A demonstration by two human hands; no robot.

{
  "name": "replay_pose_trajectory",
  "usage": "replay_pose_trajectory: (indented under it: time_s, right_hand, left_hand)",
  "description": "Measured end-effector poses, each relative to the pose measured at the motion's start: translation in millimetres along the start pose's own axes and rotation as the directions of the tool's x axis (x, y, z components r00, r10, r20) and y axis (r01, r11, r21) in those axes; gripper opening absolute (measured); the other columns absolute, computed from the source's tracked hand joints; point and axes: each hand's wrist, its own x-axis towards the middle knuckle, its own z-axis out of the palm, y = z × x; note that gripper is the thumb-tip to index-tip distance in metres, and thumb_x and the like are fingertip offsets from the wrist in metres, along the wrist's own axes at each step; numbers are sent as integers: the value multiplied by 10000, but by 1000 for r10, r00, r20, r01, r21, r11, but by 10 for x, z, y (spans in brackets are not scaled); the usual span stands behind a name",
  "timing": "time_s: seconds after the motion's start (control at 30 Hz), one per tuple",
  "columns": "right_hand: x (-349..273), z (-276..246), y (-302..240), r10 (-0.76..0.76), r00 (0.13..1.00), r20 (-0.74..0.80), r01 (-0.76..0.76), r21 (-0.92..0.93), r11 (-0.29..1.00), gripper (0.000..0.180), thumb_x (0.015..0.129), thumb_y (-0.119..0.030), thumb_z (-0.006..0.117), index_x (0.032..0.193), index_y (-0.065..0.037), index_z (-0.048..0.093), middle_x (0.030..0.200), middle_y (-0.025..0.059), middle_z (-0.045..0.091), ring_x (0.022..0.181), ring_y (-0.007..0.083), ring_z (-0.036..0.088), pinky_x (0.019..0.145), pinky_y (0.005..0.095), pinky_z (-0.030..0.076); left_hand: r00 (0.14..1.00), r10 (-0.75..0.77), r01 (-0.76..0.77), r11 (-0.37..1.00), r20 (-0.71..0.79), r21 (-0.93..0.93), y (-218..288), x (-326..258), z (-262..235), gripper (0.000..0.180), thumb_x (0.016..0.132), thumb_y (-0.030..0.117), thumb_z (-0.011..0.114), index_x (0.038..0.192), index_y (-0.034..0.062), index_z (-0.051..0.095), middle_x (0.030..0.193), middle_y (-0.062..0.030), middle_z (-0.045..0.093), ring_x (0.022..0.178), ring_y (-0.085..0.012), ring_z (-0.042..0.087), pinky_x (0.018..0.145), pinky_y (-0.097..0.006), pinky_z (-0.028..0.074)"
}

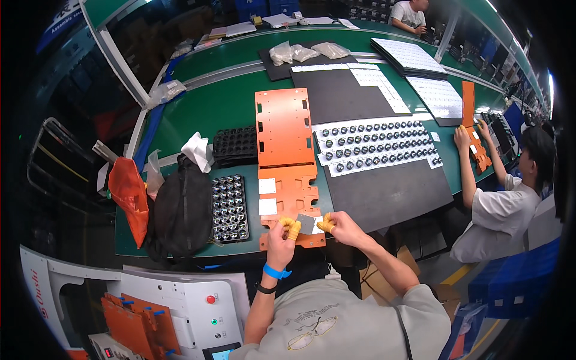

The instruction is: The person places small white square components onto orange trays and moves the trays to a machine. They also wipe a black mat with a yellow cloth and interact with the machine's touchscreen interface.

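Both my hands meet over the near end of an orange fixture (287,174), which lies unfolded on the table. My left hand (283,236), in yellow finger cots, pinches a small grey square plate (306,224) by its left edge. Close by on the right, my right hand (339,227), also with yellow finger cots, has its thumb and finger closed on a thin white piece (318,227) at the plate's right edge. Whether the white piece is attached to the plate I cannot tell. Two white square plates (267,206) lie on the fixture's left side.
Left of the fixture stand a black tray (230,207) of round lens-like parts and a black bag (183,207). To the right, rows of round black parts (375,144) sit on white sheets over a dark board (390,195). A co-worker (510,198) handles another orange fixture.
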Motion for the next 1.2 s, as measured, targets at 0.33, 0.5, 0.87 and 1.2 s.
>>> replay_pose_trajectory:
  time_s: [0.33, 0.5, 0.87, 1.2]
  right_hand:
    - [98, -79, 164, 1, 981, 192, -75, 382, 921, 236, 975, -184, 586, 885, 30, 627, 678, 17, 559, 532, 68, 477, 465, 246, 393]
    - [55, -205, -40, -16, 996, -90, 29, 147, 989, 253, 969, -218, 610, 880, 19, 624, 658, 5, 550, 527, 70, 468, 469, 254, 393]
    - [-726, -1699, 681, -621, 595, -509, -100, -814, 572, 109, 801, -139, 728, 833, -39, 697, 825, 96, 609, 676, 320, 628, 608, 412, 509]
    - [-1070, -2007, 1221, -578, 493, -651, -139, -714, 686, 274, 824, -57, 681, 1094, -7, 675, 1069, 148, 640, 992, 329, 591, 859, 400, 495]
  left_hand:
    - [999, -13, 12, 1000, -31, -15, 6, -23, -10, 147, 938, 125, 658, 901, 10, 574, 727, 36, 524, 637, -24, 429, 542, -203, 330]
    - [990, -69, 47, 983, -120, -175, -5, -59, -27, 144, 941, 134, 657, 918, 19, 574, 726, 43, 529, 630, -20, 423, 533, -205, 326]
    - [732, 449, -681, 461, 513, 568, 557, 512, 901, 149, 861, 174, 685, 840, 46, 611, 739, -70, 623, 695, -233, 614, 604, -328, 469]
    - [341, 455, -940, 166, 823, 297, -94, 918, 1751, 94, 833, 159, 634, 775, 91, 606, 739, -47, 646, 760, -212, 622, 644, -332, 493]
